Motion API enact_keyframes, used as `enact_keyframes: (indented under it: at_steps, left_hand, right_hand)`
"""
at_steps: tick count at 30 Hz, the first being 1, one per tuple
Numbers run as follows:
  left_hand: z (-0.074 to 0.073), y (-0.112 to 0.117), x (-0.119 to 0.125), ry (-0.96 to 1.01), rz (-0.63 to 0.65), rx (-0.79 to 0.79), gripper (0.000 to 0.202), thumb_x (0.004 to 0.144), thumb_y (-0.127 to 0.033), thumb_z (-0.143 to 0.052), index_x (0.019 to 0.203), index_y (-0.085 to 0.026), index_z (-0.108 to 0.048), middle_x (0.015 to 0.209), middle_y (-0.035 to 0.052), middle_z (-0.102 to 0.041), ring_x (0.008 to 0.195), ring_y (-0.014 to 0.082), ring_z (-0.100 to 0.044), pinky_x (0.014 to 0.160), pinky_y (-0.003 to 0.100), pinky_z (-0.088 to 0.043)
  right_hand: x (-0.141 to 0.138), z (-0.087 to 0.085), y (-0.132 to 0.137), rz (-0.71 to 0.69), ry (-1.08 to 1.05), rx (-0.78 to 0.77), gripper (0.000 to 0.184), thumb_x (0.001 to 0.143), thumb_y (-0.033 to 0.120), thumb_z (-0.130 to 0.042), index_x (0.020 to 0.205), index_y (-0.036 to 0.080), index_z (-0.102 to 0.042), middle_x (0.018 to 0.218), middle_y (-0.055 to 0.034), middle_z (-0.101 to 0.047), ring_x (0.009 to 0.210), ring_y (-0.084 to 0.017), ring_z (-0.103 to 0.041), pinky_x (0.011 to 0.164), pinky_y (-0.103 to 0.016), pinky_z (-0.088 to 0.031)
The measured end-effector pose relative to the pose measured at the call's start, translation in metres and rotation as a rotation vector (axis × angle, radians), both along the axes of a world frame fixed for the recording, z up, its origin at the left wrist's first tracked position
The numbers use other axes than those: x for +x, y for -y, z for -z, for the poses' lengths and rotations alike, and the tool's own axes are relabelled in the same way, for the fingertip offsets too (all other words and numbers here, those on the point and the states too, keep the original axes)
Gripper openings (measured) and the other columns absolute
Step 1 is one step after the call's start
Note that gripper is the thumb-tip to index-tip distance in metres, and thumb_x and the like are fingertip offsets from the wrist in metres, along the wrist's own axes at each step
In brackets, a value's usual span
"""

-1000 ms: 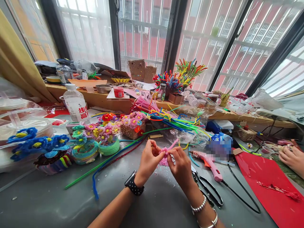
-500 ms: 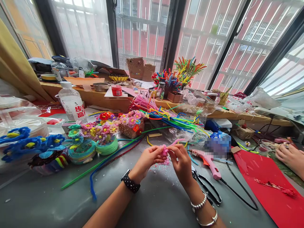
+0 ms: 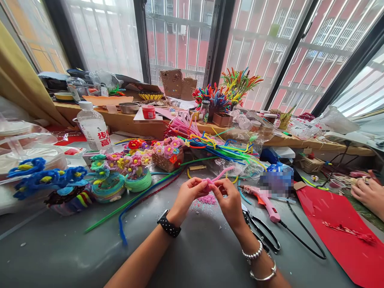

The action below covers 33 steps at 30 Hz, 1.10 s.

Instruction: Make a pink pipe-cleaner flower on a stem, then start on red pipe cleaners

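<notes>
My left hand [image 3: 188, 194] and my right hand [image 3: 230, 200] meet over the grey table [image 3: 66, 252], both pinching a pink pipe cleaner [image 3: 220, 174] with a fuzzy coiled end between the fingertips. Its free end sticks up to the right. Pink fluff scraps [image 3: 206, 199] lie on the table just below my hands. A black watch sits on my left wrist, silver bracelets on my right.
Black scissors [image 3: 260, 236] and a pink glue gun [image 3: 265, 201] with a black cord lie right of my hands. Pipe-cleaner flower baskets [image 3: 135, 168] and long green and blue stems [image 3: 129, 204] lie left. Red paper [image 3: 336, 224] and another person's hand [image 3: 367, 194] are at right.
Both hands stayed together on the pink pipe cleaner, shifting slightly up and right while working its coiled end. The view moved a little.
</notes>
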<state>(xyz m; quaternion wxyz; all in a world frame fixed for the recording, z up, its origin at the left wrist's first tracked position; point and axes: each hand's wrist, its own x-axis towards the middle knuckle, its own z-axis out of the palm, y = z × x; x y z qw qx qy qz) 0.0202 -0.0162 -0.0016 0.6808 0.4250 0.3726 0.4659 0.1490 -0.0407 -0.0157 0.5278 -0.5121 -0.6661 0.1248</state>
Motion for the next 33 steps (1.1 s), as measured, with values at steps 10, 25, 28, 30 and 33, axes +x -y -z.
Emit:
enact_keyframes:
  at_steps: [10, 25, 28, 30, 33]
  left_hand:
    - [0.003, -0.002, -0.001, -0.041, 0.012, 0.032, 0.028, 0.060, -0.034, -0.066, 0.073, -0.010, -0.062, 0.071, 0.0059, -0.065, 0.065, 0.0120, -0.059, 0.065, 0.024, -0.047]
    - [0.002, -0.002, -0.002, -0.036, 0.037, -0.005, 0.026, 0.053, -0.028, -0.072, 0.069, -0.010, -0.064, 0.064, 0.0049, -0.065, 0.060, 0.0129, -0.059, 0.066, 0.026, -0.048]
    - [0.002, -0.002, -0.002, -0.036, 0.026, -0.004, 0.025, 0.052, -0.028, -0.072, 0.070, -0.010, -0.064, 0.065, 0.0039, -0.065, 0.062, 0.0123, -0.059, 0.067, 0.025, -0.048]
    - [0.002, -0.001, -0.002, -0.040, 0.018, -0.002, 0.025, 0.052, -0.027, -0.072, 0.070, -0.011, -0.065, 0.066, 0.0034, -0.065, 0.063, 0.0119, -0.059, 0.067, 0.024, -0.047]
    - [0.001, -0.001, -0.003, -0.053, 0.016, 0.012, 0.026, 0.053, -0.028, -0.072, 0.071, -0.010, -0.065, 0.067, 0.0049, -0.066, 0.064, 0.0130, -0.059, 0.067, 0.024, -0.047]
  right_hand:
    - [0.000, 0.000, -0.001, -0.032, -0.045, -0.032, 0.015, 0.079, 0.028, -0.048, 0.073, 0.016, -0.055, 0.068, -0.0017, -0.056, 0.060, -0.012, -0.052, 0.053, -0.023, -0.043]
    - [0.013, -0.003, -0.005, -0.061, 0.175, 0.034, 0.015, 0.080, 0.023, -0.047, 0.071, 0.017, -0.057, 0.068, -0.0018, -0.054, 0.060, -0.012, -0.050, 0.055, -0.023, -0.041]
    - [0.012, -0.004, -0.004, -0.062, 0.189, 0.020, 0.015, 0.080, 0.023, -0.047, 0.070, 0.017, -0.057, 0.067, -0.0019, -0.054, 0.060, -0.012, -0.050, 0.054, -0.023, -0.040]
    - [0.010, -0.005, -0.004, -0.066, 0.188, 0.009, 0.015, 0.079, 0.023, -0.048, 0.070, 0.017, -0.058, 0.068, -0.0020, -0.054, 0.060, -0.012, -0.050, 0.054, -0.022, -0.040]
    - [0.008, -0.006, -0.003, -0.061, 0.176, 0.016, 0.015, 0.079, 0.023, -0.048, 0.070, 0.017, -0.059, 0.067, -0.0016, -0.055, 0.059, -0.012, -0.050, 0.053, -0.023, -0.041]
